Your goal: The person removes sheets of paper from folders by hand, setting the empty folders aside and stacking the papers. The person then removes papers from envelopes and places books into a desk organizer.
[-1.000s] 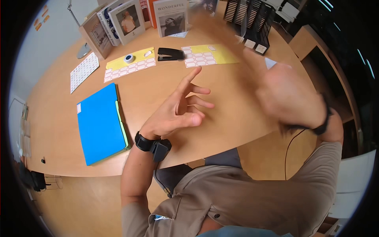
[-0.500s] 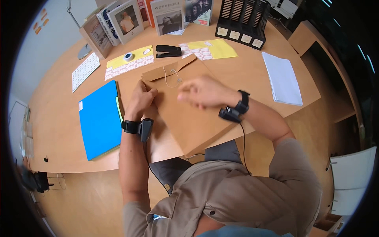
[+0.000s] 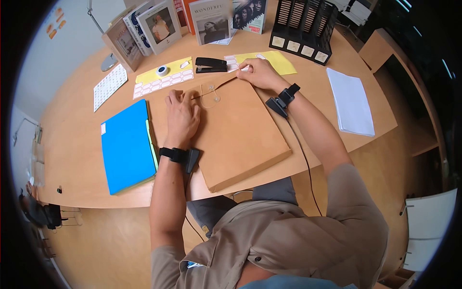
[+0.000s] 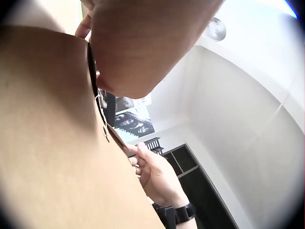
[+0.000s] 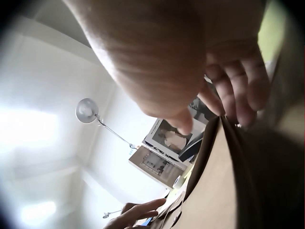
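Note:
A large brown envelope (image 3: 240, 135) with a string-tie closure lies at a slant on the desk, its bottom towards the person. The pale string (image 3: 202, 98) loops beside two small round buttons near the flap. At the top left of the envelope, my left hand (image 3: 182, 118) grips the flap end with bent fingers. My right hand (image 3: 263, 76) pinches the flap's right end between thumb and fingers. In the right wrist view, a dark gap runs along the envelope's mouth (image 5: 202, 164), under those fingers. The left wrist view shows the envelope's broad face (image 4: 52, 129) close up.
A blue folder (image 3: 126, 147) lies left of the envelope, a stack of white paper (image 3: 350, 103) right. Behind are a black stapler (image 3: 211, 65), yellow sheets with labels (image 3: 163, 77), a small white round object (image 3: 162, 71), standing books (image 3: 210, 21) and a black file rack (image 3: 303, 29).
The brown envelope has come from the right onto the desk and turned slightly. My left hand has taken its upper left; my right hand has moved up to the flap's right end.

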The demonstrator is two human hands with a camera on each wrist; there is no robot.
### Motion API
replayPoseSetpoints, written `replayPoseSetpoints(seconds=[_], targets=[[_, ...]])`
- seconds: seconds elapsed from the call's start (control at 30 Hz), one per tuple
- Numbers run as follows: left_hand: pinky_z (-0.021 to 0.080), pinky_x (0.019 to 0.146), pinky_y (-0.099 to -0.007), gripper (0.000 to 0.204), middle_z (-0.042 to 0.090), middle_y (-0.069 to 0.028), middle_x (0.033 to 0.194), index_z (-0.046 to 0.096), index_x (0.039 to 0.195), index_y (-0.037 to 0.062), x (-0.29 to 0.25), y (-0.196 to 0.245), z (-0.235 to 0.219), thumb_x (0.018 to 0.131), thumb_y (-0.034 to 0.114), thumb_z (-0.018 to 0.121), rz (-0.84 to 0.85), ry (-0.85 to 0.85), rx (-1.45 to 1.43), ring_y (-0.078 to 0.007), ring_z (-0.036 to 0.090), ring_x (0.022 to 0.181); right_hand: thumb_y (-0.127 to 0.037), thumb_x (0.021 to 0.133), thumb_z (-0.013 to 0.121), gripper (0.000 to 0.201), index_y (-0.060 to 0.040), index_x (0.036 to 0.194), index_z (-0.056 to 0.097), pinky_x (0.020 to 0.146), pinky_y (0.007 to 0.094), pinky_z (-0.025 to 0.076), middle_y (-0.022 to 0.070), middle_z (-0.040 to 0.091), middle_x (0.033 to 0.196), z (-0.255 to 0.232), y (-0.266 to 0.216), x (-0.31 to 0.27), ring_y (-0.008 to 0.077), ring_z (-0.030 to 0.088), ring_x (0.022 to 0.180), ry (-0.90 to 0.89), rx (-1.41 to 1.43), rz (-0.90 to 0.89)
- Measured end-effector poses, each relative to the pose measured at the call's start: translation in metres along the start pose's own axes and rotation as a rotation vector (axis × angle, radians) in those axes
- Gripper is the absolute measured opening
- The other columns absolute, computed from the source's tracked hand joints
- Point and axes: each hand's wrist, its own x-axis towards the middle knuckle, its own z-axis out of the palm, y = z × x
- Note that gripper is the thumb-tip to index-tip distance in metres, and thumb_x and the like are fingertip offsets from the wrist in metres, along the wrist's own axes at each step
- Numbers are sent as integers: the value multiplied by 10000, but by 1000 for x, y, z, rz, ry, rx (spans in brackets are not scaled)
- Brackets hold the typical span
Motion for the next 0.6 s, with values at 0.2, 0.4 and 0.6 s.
replayPoseSetpoints(seconds=[0.2, 0.4, 0.6], targets=[[467, 1044, -520, 419, 536, -222, 1244, 697, 1273, 94, -4, 12, -7, 857, 101, 751, -87, -65, 11, -411, 494, 1177, -306, 818, 878, 432, -34, 1138, 772, 879, 377, 585, 168, 771, 1015, 1, -6, -4, 294, 749, 966, -18, 140, 136], [462, 1091, -533, 567, 544, -245, 1326, 681, 1367, 82, -4, 19, -13, 828, 182, 829, -112, -5, 31, -435, 492, 1242, -268, 811, 891, 462, -54, 1203, 773, 801, 339, 555, 90, 716, 899, -7, -7, -6, 219, 698, 841, -20, 94, 75], [488, 1070, -501, 664, 572, -238, 1304, 653, 1424, 44, -4, 10, -11, 831, 256, 862, -181, -109, -2, -417, 543, 1210, -237, 812, 888, 432, -67, 1196, 788, 771, 336, 554, 65, 692, 842, -4, 2, -3, 192, 679, 816, -119, 2, 31]])
